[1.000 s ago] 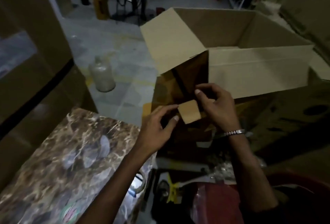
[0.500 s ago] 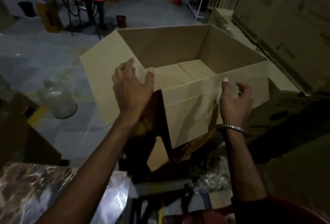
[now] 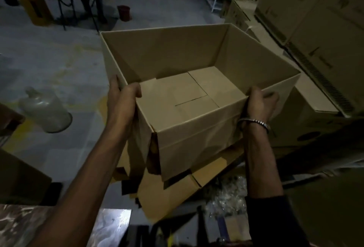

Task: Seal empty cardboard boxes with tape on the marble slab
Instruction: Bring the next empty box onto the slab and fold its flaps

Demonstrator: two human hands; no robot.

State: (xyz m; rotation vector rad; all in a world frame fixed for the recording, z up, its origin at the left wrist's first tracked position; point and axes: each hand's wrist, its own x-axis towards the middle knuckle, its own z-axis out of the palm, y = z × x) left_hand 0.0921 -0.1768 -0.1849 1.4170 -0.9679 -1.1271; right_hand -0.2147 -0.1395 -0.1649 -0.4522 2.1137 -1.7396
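Head view, left hand [image 3: 123, 97] and right hand [image 3: 258, 103] gripping open cardboard box [image 3: 197, 134] rim

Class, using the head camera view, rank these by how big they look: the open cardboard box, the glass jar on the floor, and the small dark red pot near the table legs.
1. Open cardboard box, by far the largest.
2. Glass jar.
3. Dark red pot, smallest, though it stands farther off, so its true size against the jar is unsure.

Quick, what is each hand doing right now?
Left hand: grips the cardboard box at its left corner.
Right hand: grips the box's right corner.
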